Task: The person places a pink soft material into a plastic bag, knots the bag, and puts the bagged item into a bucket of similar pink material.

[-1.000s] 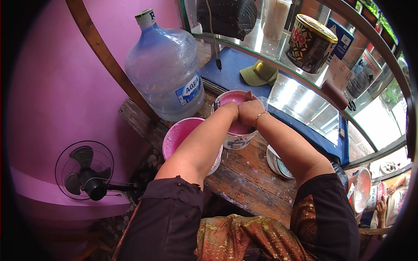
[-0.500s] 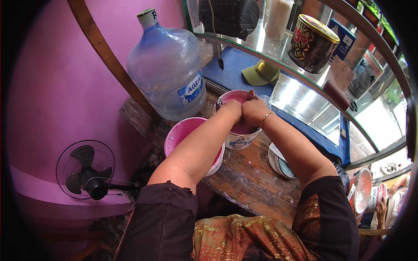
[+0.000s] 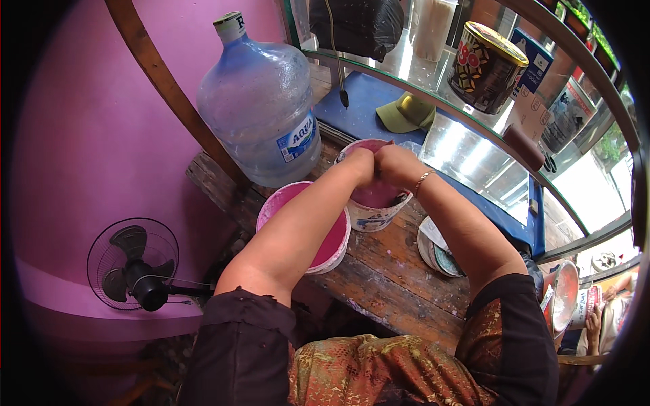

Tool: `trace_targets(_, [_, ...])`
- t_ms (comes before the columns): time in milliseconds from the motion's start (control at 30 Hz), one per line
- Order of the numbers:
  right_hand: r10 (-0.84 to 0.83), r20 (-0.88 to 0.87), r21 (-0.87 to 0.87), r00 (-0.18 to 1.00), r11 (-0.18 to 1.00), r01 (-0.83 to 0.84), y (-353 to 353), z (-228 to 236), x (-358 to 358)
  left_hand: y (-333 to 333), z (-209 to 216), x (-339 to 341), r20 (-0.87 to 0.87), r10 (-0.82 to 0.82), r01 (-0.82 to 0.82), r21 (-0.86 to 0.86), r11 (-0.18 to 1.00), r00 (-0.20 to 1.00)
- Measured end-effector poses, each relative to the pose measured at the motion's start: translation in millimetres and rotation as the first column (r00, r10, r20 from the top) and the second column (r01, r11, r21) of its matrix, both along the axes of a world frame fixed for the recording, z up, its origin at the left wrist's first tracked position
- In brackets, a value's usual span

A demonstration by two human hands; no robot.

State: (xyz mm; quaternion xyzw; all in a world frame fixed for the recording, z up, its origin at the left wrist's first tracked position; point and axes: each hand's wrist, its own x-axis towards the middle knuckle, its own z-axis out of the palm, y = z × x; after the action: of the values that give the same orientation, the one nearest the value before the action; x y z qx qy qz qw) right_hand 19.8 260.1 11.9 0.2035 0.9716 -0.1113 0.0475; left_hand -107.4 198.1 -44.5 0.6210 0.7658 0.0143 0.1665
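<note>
Over the far white bucket (image 3: 378, 222) my left hand (image 3: 359, 164) and my right hand (image 3: 398, 166) are closed, knuckles close together. A small reddish-brown tip (image 3: 390, 143), perhaps wet cloth, shows just beyond my right hand; my fingers hide the rest of it. Murky pink liquid (image 3: 378, 196) fills part of this bucket below my hands. Under my left forearm stands a second bucket, pink inside with a white outer wall (image 3: 336, 262). To the right, near my right forearm, lies a small stack of round, flat pieces (image 3: 437, 252).
The paint-spotted wooden table (image 3: 386, 277) carries a large blue water jug (image 3: 261, 111) at the back left. A glass display case holds a dark tin (image 3: 484, 71); a green cap (image 3: 405, 113) lies below. A black fan (image 3: 139, 271) stands left, and another person's hand (image 3: 594, 328) shows far right.
Both hands have shifted slightly, with the left forearm a little farther left and the right wrist a little farther right. Less of the reddish-brown tip shows. The containers have stayed in place.
</note>
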Motion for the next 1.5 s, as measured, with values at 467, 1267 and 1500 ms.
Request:
trace_targets(467, [0.007,-0.219,0.07,0.976,0.998,0.009,4.0,40.5,16.0,-33.0,88.5,3.6,0.177,0.145,-0.2,0.354,0.913,0.974])
trace_targets(1267, [0.014,0.082,0.141,0.997,0.99,-0.026,2.2,-13.1,-0.2,-16.1,31.3,18.3,0.083,0.103,-0.11,0.08,0.991,0.991])
trace_targets(1500, [0.084,-0.116,0.11,0.99,0.991,-0.072,6.0,54.0,11.3,-24.2,112.9,5.9,0.146,0.096,-0.12,0.168,0.978,0.985])
